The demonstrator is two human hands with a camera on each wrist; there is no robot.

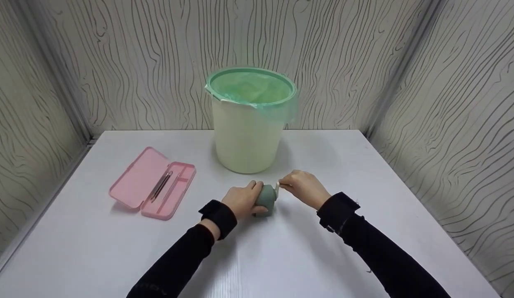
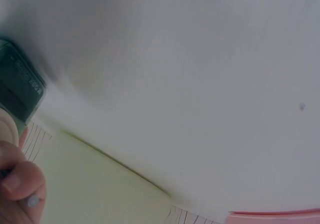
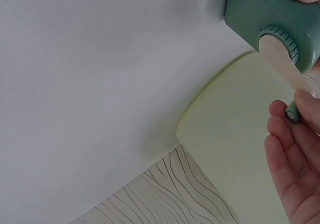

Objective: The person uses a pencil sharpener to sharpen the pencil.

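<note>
Ahead of me a bin (image 1: 245,140) with a green bag (image 1: 277,106) stands on the white surface (image 1: 87,252); to my left I see an open pink case (image 1: 142,178) holding pencils (image 1: 161,186), and patterned walls (image 1: 166,45) beyond.

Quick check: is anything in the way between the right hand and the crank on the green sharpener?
Nothing visible: the right hand pinches the knob of the crank. The left hand grips the green sharpener; the bin stands behind, not between them.
</note>
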